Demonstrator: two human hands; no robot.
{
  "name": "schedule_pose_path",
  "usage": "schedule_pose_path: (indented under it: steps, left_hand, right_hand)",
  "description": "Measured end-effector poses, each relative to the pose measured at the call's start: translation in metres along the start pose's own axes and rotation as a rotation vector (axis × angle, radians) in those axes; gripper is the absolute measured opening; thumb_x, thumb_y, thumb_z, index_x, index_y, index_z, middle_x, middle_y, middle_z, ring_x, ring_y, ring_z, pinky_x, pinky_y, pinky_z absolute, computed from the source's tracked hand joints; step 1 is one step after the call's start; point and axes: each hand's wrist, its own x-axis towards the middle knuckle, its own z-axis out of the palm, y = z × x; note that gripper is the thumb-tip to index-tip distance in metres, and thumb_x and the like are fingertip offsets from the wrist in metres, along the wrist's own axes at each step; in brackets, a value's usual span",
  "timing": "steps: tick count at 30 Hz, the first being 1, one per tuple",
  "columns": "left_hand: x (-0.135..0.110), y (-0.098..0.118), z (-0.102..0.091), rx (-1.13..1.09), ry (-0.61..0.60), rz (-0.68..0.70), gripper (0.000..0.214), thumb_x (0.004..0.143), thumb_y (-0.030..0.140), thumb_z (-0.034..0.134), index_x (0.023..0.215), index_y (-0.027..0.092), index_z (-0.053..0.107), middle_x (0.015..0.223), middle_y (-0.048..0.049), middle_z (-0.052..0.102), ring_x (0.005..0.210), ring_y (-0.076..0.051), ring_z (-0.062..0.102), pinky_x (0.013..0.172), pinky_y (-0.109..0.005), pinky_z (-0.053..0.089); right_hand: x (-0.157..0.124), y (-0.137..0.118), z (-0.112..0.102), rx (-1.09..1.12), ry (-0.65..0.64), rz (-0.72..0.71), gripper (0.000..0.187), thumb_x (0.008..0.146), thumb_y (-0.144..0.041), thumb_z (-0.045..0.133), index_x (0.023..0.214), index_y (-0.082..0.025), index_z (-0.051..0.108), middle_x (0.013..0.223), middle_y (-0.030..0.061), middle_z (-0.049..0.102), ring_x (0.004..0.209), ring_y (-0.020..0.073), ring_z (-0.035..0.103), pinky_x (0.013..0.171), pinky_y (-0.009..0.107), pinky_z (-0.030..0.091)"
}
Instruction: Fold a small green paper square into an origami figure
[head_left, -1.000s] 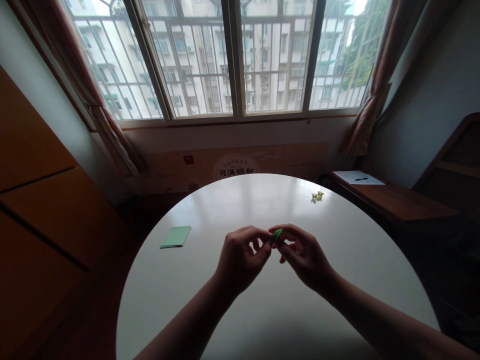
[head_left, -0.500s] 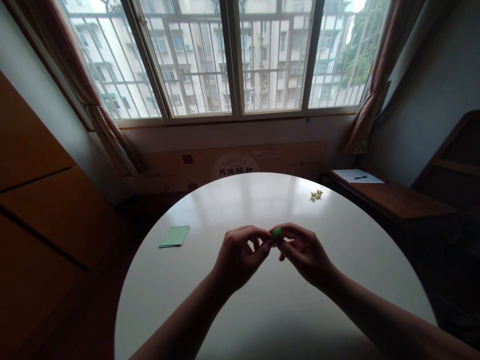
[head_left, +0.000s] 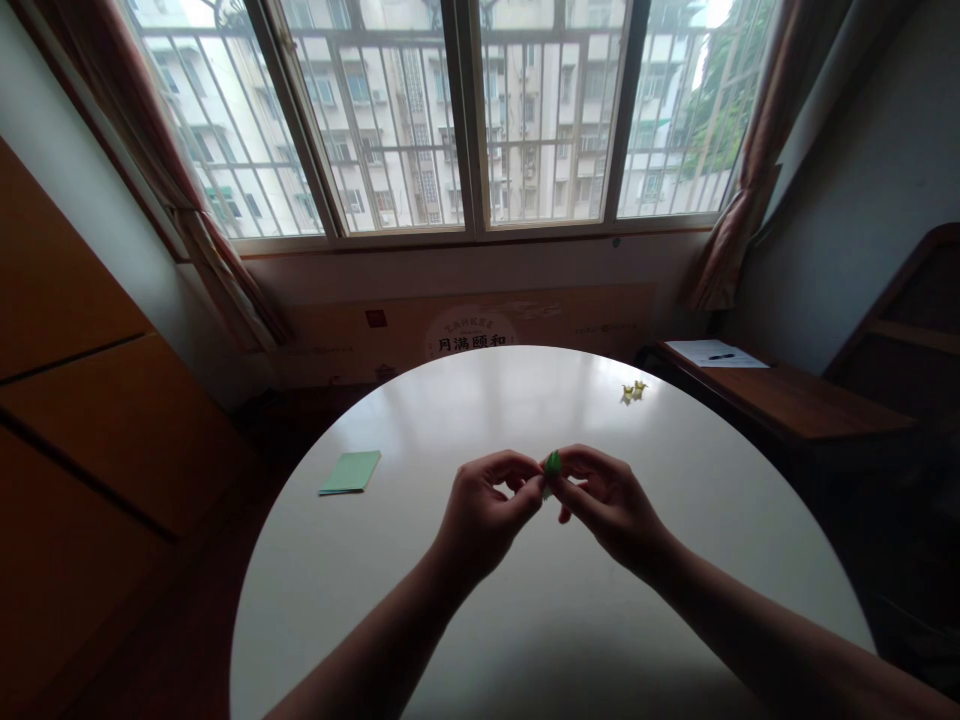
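Observation:
A small folded piece of green paper is pinched between my two hands, above the white round table. My left hand holds its left side between thumb and forefinger. From the right, my right hand grips it the same way, with the other fingers curled below. Fingertips cover much of the paper, so its full shape is hidden. Left of my hands lies a stack of light green square paper. Toward the table's far right edge sit two small yellowish folded pieces.
A brown side table stands at the right, bearing white sheets with a black pen. An orange-brown cabinet is on the left. Beyond the table are a printed board and a barred window.
My left hand has shifted slightly to the right and its fingertips have moved on the green paper. More of the paper shows now. My right hand stays almost in place.

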Motion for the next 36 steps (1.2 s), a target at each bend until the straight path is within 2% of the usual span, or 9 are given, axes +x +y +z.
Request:
schedule_pose_path:
  steps: [6, 24, 27, 29, 32, 36]
  left_hand:
    - [0.003, -0.004, 0.001, -0.163, -0.038, -0.094, 0.015, 0.077, 0.025, 0.072, 0.080, 0.011, 0.074, 0.061, -0.0006, 0.059, 0.051, -0.009, 0.049, 0.037, -0.016, 0.042]
    - [0.002, -0.005, 0.002, -0.243, -0.049, -0.074, 0.016, 0.077, 0.028, 0.075, 0.079, 0.012, 0.072, 0.064, -0.0011, 0.059, 0.057, -0.011, 0.052, 0.039, -0.016, 0.043]
    - [0.001, -0.003, 0.002, -0.186, -0.034, -0.064, 0.017, 0.078, 0.029, 0.074, 0.080, 0.012, 0.072, 0.062, -0.0005, 0.058, 0.054, -0.010, 0.051, 0.039, -0.017, 0.043]
    - [-0.001, -0.001, 0.002, -0.064, 0.016, -0.002, 0.014, 0.079, 0.027, 0.071, 0.080, 0.013, 0.072, 0.063, -0.0011, 0.060, 0.053, -0.010, 0.052, 0.040, -0.017, 0.043]
    - [-0.004, 0.003, 0.000, 0.162, 0.085, 0.183, 0.006, 0.080, 0.017, 0.066, 0.078, 0.015, 0.071, 0.071, -0.0033, 0.066, 0.058, -0.011, 0.057, 0.044, -0.017, 0.044]
    - [-0.007, 0.006, -0.002, 0.308, 0.100, 0.393, 0.012, 0.078, 0.008, 0.064, 0.082, 0.016, 0.072, 0.079, -0.0042, 0.069, 0.060, -0.010, 0.060, 0.046, -0.017, 0.048]
  right_hand:
    - [0.001, -0.001, 0.000, 0.105, 0.015, 0.005, 0.022, 0.079, -0.031, 0.081, 0.095, -0.022, 0.070, 0.086, 0.0030, 0.067, 0.076, 0.0182, 0.063, 0.049, 0.023, 0.054]
    - [0.000, -0.002, -0.001, 0.139, 0.030, -0.007, 0.021, 0.075, -0.031, 0.085, 0.087, -0.021, 0.072, 0.082, 0.0028, 0.070, 0.071, 0.0178, 0.064, 0.050, 0.025, 0.054]
    - [0.000, -0.002, -0.001, 0.140, 0.032, 0.006, 0.021, 0.074, -0.031, 0.086, 0.087, -0.021, 0.072, 0.083, 0.0033, 0.070, 0.073, 0.0188, 0.064, 0.051, 0.026, 0.054]
    - [0.000, -0.002, -0.001, 0.140, 0.033, 0.019, 0.021, 0.074, -0.031, 0.086, 0.086, -0.021, 0.072, 0.084, 0.0036, 0.070, 0.075, 0.0195, 0.065, 0.051, 0.026, 0.055]
    - [0.000, -0.003, 0.000, 0.150, 0.036, 0.031, 0.018, 0.077, -0.032, 0.083, 0.086, -0.021, 0.072, 0.084, 0.0037, 0.070, 0.076, 0.0193, 0.065, 0.053, 0.027, 0.056]
    - [0.000, -0.004, 0.001, 0.151, 0.041, 0.031, 0.015, 0.080, -0.032, 0.080, 0.088, -0.021, 0.072, 0.086, 0.0046, 0.071, 0.080, 0.0210, 0.067, 0.057, 0.029, 0.057]
